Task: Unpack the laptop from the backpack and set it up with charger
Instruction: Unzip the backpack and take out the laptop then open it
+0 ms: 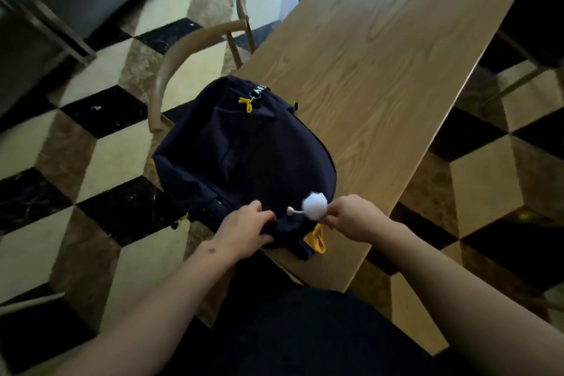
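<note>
1. The backpack (244,156), navy with yellow trim, is laid flat on the near left end of the wooden surface (381,55), and part of it hangs past the surface's left edge. It is seen zipped; no laptop or charger is visible.
2. A white pompom (314,207), tied by a short white cord to what looks like a zipper pull, is pinched by the fingers of the right hand (351,217) at the near end of the bag.
3. The near edge of the bag is gripped by the left hand (244,229), fingers curled over the fabric. The two hands are held apart, each clamped on its own hold.
4. The step is judged to be the opening of the main zipper, so the task is barely begun.
5. If the pompom is pulled sideways, the cord could be snapped or the slider jammed.
6. If the left hold is loosened, the overhanging bag could be dragged off onto the checkered floor (106,162), beside the wooden chair (195,40).
</note>
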